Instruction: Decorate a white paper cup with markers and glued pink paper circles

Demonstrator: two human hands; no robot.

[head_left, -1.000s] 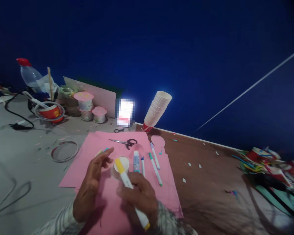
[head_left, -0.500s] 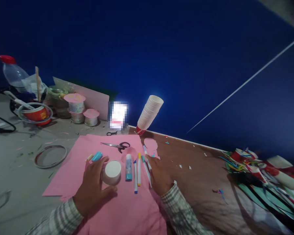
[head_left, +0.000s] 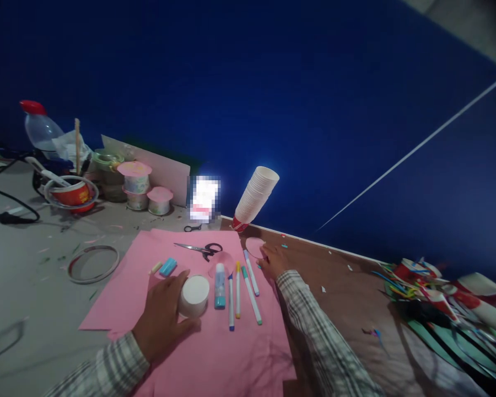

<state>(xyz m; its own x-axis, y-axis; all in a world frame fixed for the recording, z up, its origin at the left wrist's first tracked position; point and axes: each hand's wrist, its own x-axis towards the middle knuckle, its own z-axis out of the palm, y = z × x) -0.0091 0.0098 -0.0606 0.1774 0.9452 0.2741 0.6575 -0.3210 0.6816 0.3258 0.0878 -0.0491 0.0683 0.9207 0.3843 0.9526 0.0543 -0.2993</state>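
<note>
Large pink paper (head_left: 182,353) lies in front of me. My left hand (head_left: 165,309) curves around the left side of a small white cup (head_left: 195,292), thumb and fingers apart. At the paper's back right, my right hand (head_left: 273,261) has its fingertips at the edge of a pink paper circle (head_left: 255,247). Between the hands lie a glue stick (head_left: 219,286) and several markers (head_left: 238,292). Black-handled scissors (head_left: 200,249) rest behind them, and a blue eraser-like block (head_left: 168,267) is behind my left hand.
A tall stack of paper cups (head_left: 256,196) leans near the blue wall. Tape roll (head_left: 93,264) is on the left. Decorated pink-topped pots (head_left: 160,200) and a bottle (head_left: 43,132) stand at back left. Craft clutter (head_left: 446,309) fills the far right.
My right hand has moved away from the markers, back and to the right, to the pink circle. My left hand stays by the cup. The view has shifted slightly.
</note>
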